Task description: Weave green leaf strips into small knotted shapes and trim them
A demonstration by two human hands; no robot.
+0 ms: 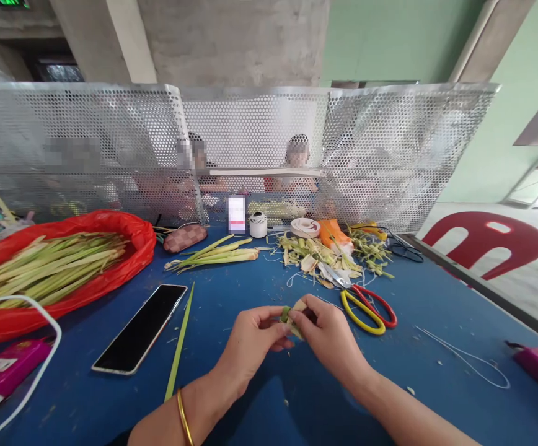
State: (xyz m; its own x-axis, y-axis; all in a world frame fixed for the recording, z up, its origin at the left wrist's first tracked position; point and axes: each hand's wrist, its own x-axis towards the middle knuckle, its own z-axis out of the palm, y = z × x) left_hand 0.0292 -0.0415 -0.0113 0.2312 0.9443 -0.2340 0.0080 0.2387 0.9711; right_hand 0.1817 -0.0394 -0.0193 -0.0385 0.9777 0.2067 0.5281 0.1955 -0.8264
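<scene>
A gold bangle (pixel 183 415) circles the wrist of the left hand (pixel 248 337), whose grip, together with that of the right hand (pixel 325 322), pinches a small green-and-pale leaf piece (pixel 286 314) above the blue table (pixel 225 294), between a long green strip (pixel 181 341) and the yellow-and-red scissors (pixel 355 290).

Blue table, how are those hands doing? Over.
Left hand and right hand: both pinching small green piece. Scissors close by right hand, not between the hands.
</scene>
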